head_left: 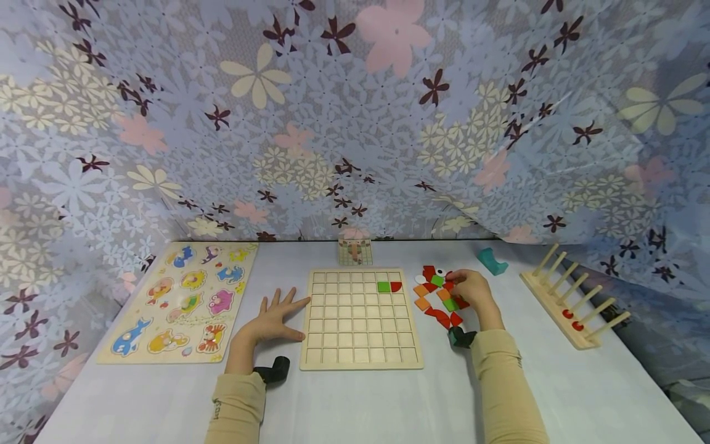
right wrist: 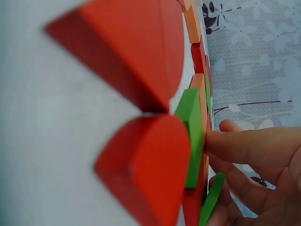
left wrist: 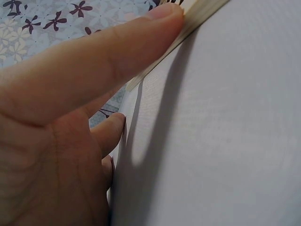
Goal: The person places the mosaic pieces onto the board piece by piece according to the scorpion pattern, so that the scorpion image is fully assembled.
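Nearest, the left sleeve (head_left: 238,404) bears small dark lettering, too small to read. The left hand (head_left: 270,322), fingers spread and grasping nothing, rests on the table with fingertips at the left edge of a gridded wooden board (head_left: 360,340). On that board, near its far right corner, a green square (head_left: 384,287) and a red rounded block (head_left: 396,287) lie side by side. Right of the board, the right hand (head_left: 473,295) bends over a scatter of loose blocks (head_left: 442,318); a tilted green block (right wrist: 214,198) lies against its fingers, though whether it is pinched cannot be told. The step in hand appears to be choosing a block; the next move would call for a secure pinch, a lift clear of neighbours and alignment with a square. Beyond the board stands a small picture card (head_left: 355,252), gridded, without legible words; no brand is readable.
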A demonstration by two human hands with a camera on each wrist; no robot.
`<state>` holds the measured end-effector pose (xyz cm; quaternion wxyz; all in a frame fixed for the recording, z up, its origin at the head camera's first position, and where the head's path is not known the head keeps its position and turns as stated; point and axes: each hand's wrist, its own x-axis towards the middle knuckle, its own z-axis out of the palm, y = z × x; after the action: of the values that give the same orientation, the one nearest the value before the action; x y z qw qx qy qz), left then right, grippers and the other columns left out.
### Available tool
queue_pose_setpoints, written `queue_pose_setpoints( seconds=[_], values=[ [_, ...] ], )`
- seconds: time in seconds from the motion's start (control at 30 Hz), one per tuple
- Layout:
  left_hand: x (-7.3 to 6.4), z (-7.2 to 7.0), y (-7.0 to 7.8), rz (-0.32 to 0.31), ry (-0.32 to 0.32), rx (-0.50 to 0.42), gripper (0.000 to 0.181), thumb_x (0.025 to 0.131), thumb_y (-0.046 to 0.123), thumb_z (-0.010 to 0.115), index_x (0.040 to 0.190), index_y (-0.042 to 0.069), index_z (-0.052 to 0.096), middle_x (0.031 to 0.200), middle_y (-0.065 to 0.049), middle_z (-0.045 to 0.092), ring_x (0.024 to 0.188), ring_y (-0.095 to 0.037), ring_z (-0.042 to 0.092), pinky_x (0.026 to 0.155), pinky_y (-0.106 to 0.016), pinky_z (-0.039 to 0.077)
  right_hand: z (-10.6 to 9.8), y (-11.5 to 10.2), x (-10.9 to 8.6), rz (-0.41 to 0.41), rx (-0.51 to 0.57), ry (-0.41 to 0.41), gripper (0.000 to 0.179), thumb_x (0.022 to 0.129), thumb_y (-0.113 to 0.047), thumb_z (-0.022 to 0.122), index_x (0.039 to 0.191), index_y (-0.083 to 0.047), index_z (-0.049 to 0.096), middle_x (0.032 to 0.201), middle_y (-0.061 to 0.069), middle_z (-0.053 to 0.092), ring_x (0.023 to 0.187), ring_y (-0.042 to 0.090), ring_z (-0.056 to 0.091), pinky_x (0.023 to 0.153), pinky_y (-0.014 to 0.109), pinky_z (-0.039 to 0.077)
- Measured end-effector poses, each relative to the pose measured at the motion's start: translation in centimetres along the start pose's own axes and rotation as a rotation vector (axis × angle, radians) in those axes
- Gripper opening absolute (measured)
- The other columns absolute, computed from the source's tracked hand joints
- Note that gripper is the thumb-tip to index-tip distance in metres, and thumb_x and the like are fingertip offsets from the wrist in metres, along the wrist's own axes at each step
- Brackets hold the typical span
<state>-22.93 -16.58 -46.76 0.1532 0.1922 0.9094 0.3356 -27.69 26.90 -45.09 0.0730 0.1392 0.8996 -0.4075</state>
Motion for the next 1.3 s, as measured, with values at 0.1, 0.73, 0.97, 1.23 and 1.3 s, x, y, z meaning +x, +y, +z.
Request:
queue_pose_setpoints(
  seconds=[0.1, 0.73, 0.97, 1.23, 1.3],
  values=[
    [0.0, 0.0, 0.0, 0.0, 0.003, 0.0, 0.087, 0.068, 0.031, 0.078, 0.142, 0.01, 0.037, 0.151, -0.025, 0.007, 0.136, -0.047, -0.012, 0.104, -0.061, -0.016, 0.2, -0.2, 0.0, -0.005, -0.014, 0.004, 0.04, 0.078, 0.004, 0.06, 0.118, 0.0, 0.058, 0.118, 0.022, 0.054, 0.092, 0.031, 0.05, 0.082, 0.037, 0.049],
    [0.1, 0.2, -0.2, -0.001, 0.003, -0.011, 0.087, 0.068, 0.032, 0.078, 0.142, 0.011, 0.037, 0.152, -0.023, 0.006, 0.136, -0.046, -0.013, 0.104, -0.061, -0.016, 0.2, -0.4, 0.0, -0.078, 0.012, -0.024, 0.047, 0.075, 0.009, 0.054, 0.121, -0.001, 0.056, 0.124, 0.024, 0.046, 0.091, 0.031, 0.048, 0.069, 0.029, 0.05],
    [0.2, 0.2, -0.2, -0.011, 0.002, -0.004, 0.086, 0.068, 0.031, 0.078, 0.142, 0.011, 0.037, 0.152, -0.023, 0.006, 0.136, -0.046, -0.013, 0.104, -0.06, -0.016, 0.3, -0.6, -0.1, -0.073, 0.103, -0.005, 0.045, 0.079, 0.006, 0.05, 0.123, -0.001, 0.054, 0.12, 0.023, 0.048, 0.064, 0.021, 0.051, 0.058, 0.024, 0.047],
    [0.1, 0.2, -0.2, -0.013, 0.003, -0.011, 0.086, 0.068, 0.032, 0.078, 0.142, 0.013, 0.038, 0.153, -0.021, 0.006, 0.137, -0.045, -0.013, 0.105, -0.059, -0.017, 0.5, -1.3, -0.5, -0.131, 0.091, 0.019, 0.038, 0.088, 0.001, 0.046, 0.125, -0.002, 0.054, 0.125, 0.024, 0.048, 0.087, 0.03, 0.049, 0.069, 0.029, 0.048],
    [0.1, 0.1, -0.2, -0.015, 0.0, -0.011, 0.086, 0.068, 0.032, 0.077, 0.142, 0.013, 0.037, 0.153, -0.021, 0.006, 0.137, -0.044, -0.014, 0.105, -0.059, -0.017, 0.7, -1.4, -0.5, -0.147, 0.08, 0.026, 0.038, 0.09, 0.0, 0.044, 0.127, -0.002, 0.053, 0.128, 0.024, 0.046, 0.099, 0.032, 0.044, 0.072, 0.029, 0.047]
  ],
)
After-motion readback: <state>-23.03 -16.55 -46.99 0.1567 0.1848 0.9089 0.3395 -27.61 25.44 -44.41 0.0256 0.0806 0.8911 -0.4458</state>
